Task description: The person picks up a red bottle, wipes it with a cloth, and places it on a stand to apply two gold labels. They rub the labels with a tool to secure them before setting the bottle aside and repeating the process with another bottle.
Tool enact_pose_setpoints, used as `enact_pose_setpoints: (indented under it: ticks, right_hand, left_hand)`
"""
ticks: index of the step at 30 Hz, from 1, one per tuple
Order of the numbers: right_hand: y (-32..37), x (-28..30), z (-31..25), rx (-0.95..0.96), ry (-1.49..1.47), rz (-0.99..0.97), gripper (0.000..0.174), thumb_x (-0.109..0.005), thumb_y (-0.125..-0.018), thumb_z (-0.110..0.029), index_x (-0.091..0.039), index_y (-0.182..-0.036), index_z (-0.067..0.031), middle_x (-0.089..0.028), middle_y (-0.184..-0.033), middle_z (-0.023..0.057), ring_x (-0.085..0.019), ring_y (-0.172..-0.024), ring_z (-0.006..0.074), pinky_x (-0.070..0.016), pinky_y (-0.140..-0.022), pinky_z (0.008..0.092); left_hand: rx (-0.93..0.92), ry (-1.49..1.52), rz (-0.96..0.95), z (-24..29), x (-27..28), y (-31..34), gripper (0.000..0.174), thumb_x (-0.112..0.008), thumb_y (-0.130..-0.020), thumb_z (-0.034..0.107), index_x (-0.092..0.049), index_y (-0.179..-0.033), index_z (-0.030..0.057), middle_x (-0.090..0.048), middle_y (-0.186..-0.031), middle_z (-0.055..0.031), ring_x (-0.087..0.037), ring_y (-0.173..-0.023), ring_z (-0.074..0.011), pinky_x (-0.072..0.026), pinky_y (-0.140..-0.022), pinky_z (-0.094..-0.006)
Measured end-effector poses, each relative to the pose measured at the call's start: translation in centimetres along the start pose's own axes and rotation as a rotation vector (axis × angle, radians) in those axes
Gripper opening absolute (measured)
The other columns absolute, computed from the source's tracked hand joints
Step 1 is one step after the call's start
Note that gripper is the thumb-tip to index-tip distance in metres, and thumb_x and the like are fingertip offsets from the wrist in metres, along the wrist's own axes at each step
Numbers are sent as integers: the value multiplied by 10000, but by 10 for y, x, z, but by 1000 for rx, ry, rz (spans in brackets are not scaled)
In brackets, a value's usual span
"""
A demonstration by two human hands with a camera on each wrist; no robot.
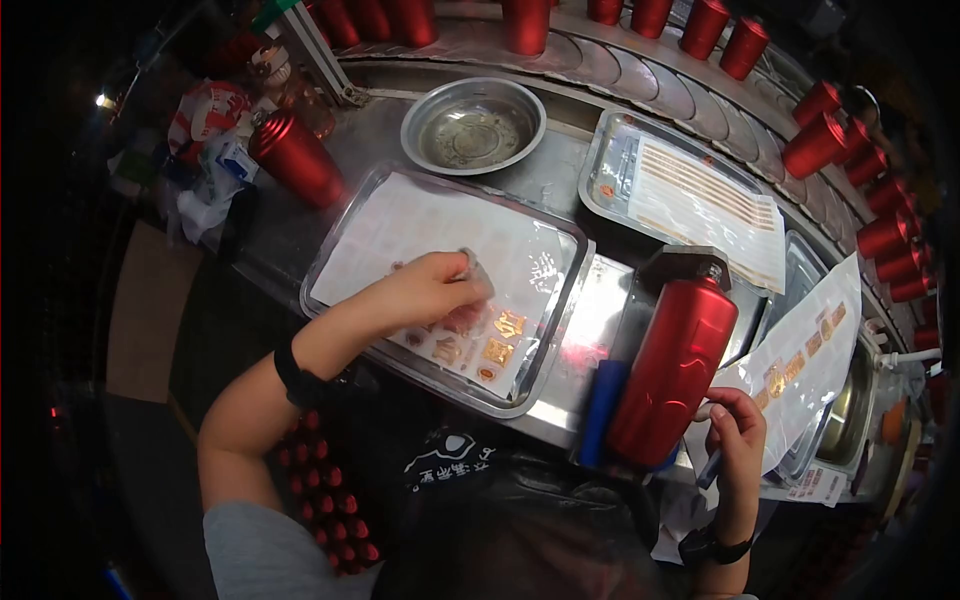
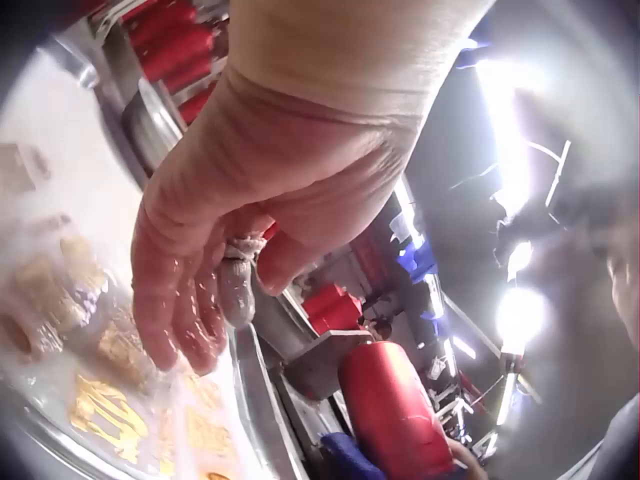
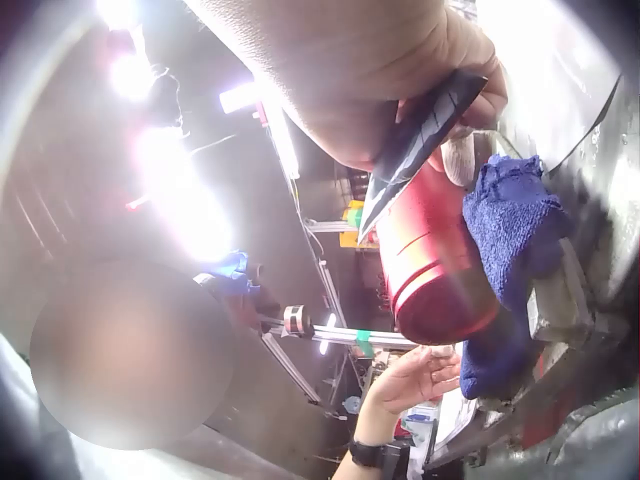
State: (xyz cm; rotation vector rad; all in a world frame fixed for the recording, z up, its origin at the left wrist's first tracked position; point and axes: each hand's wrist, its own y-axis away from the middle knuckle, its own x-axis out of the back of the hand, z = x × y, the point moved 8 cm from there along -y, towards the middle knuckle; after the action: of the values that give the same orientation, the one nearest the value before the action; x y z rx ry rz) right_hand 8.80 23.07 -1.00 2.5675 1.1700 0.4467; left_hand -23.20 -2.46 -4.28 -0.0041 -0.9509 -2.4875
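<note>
While your right hand [image 1: 738, 438] has its grip clamped on a dark flat tool [image 3: 425, 145], its fingers are right beside a red bottle [image 1: 675, 370]; you cannot tell from these views whether they touch it. The bottle lies tilted in front of you, its neck pointing away towards a metal bracket [image 1: 680, 262], with a blue cloth [image 1: 603, 415] against its side. Just beyond your right hand, a white sheet with gold designs [image 1: 840, 290] slopes up over the metalware there.

Your left hand [image 1: 430, 290] is over the nearer tray [image 1: 566, 318], its grip apart: the wet fingers hang downward, the thumb stands off to one side, and a pale cover sits on one finger. Whether the fingertips touch the white backing [image 1: 390, 225] in the tray is hard to tell. Gold decals [image 1: 500, 350] lie on that backing, by the tray's near right corner.

Farther across the desk [image 1: 375, 120], you have a second red bottle [image 1: 295, 160] leaning at the left, a round metal bowl [image 1: 425, 115] and another tray [image 1: 600, 155] carrying a striped sheet [image 1: 700, 200]. Beyond them, more red bottles [image 1: 705, 28] stand along a curved conveyor [image 1: 640, 75]
</note>
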Motion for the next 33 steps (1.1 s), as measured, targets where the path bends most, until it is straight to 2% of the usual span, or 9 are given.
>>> enact_pose_setpoints:
  ticks: [2, 5, 6, 9, 12, 18, 21, 27, 33]
  right_hand:
    - [6, 1, -2, 14, 4, 8, 231, -582, -918, -114, -654, -1103, 2, -679, -809, 38, -426, -556, 5, -337, -505, 169]
    - [10, 7, 3, 16, 16, 35, 231, -586, -916, -121, -655, -1100, 0, -680, -811, 38, -430, -559, 8, -339, -508, 171]
    - [10, 6, 2, 21, 16, 27, 229, -587, -915, -118, -654, -1100, -1, -680, -813, 36, -430, -560, 7, -336, -508, 171]
    - [12, -1, 1, 25, 6, 0, 222, -587, -917, -105, -652, -1102, -1, -679, -822, 32, -428, -564, 3, -326, -508, 170]
    - [16, -11, 1, 23, -21, -29, 214, -581, -924, -89, -646, -1104, 5, -676, -831, 26, -421, -567, -2, -315, -508, 168]
    - [19, -3, 11, 21, -2, -8, 208, -575, -932, -77, -637, -1108, 15, -674, -840, 25, -411, -565, -8, -292, -508, 163]
    - [17, -2, 10, 44, 38, 9, 217, -556, -922, -99, -640, -1082, 21, -655, -790, 22, -415, -519, 3, -331, -478, 170]
    - [14, -6, 17, 7, -45, -26, 215, -581, -920, -67, -641, -1110, 14, -670, -835, 18, -430, -576, -4, -301, -513, 163]
    - [12, -1, 13, -13, -5, 5, 205, -586, -911, -65, -651, -1090, 11, -663, -833, 8, -435, -577, -2, -310, -513, 164]
  left_hand:
    - [-145, -146, 165, -8, 23, 6, 215, -581, -946, 107, -586, -1114, -27, -674, -992, -98, -635, -890, -128, -520, -790, -291]
    - [-211, -428, 420, -3, 52, 27, 270, -638, -889, 93, -581, -1123, -29, -671, -986, -118, -642, -896, -162, -522, -796, -312]
    - [-272, -616, 504, 0, 58, 30, 352, -705, -818, 93, -579, -1123, -28, -657, -987, -153, -653, -897, -236, -525, -804, -346]
    - [-338, -750, 513, 2, 51, 28, 430, -748, -773, 125, -574, -1134, -31, -629, -1019, -182, -622, -985, -317, -499, -877, -377]
    - [-265, -926, 550, 9, 49, 23, 542, -795, -729, 228, -552, -1146, -18, -571, -1182, -221, -525, -1170, -353, -421, -981, -427]
    - [-144, -1048, 577, -5, 63, 2, 850, -842, -632, 478, -515, -1246, -10, -446, -1323, -231, -363, -1276, -364, -279, -1046, -464]
    - [-112, -1021, 601, -14, 75, -11, 882, -812, -643, 550, -511, -1253, -11, -447, -1327, -238, -346, -1291, -358, -267, -1043, -463]
    - [37, -990, 755, -10, 94, -22, 768, -749, -743, 524, -515, -1257, 3, -438, -1354, -219, -325, -1316, -348, -262, -1051, -473]
    - [46, -979, 965, -11, 141, -15, 486, -703, -833, 305, -542, -1212, 47, -518, -1302, -183, -490, -1216, -346, -402, -998, -473]
